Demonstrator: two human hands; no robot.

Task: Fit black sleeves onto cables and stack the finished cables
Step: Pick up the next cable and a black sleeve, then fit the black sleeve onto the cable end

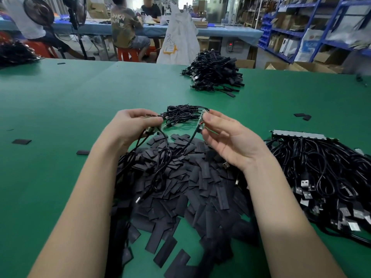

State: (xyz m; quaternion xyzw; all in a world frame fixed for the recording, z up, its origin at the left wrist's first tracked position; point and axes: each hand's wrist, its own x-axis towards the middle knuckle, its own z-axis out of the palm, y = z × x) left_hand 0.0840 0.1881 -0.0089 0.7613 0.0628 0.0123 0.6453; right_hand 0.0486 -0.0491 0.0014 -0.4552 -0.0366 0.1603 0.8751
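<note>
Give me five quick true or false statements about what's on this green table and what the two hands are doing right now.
1. The right hand pinches a small circuit board. True.
2. The left hand is empty. False: it holds cable ends.
3. The loose black sleeves lie heaped between the forearms. True.
4. The far cable pile sits in a box. False: it lies on the bare green table.
5. Cables with USB plugs lie on the right. True.
</note>
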